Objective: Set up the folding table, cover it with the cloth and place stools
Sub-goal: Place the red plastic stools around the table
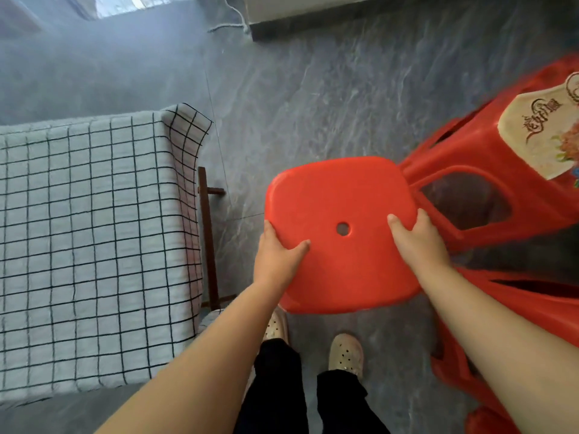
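Stool (pixel 338 189) held in both hands, covered surface (pixel 94 214) to its L.
L hand (pixel 275 258) & R hand (pixel 419 242) grip the seat's near corners: thumbs on top, fingers wrapped under the rim, out of sight. Seat approx. flat, just ahead of the feet, legs hidden. L hand is nearer the surface; a dark leg frame (pixel 206 233) juts out at that edge below the cloth (pixel 185 133). Stool stack (pixel 470 145) crowds the R side, just beside the seat. Open floor (pixel 313 104) ahead gives room to set it down.
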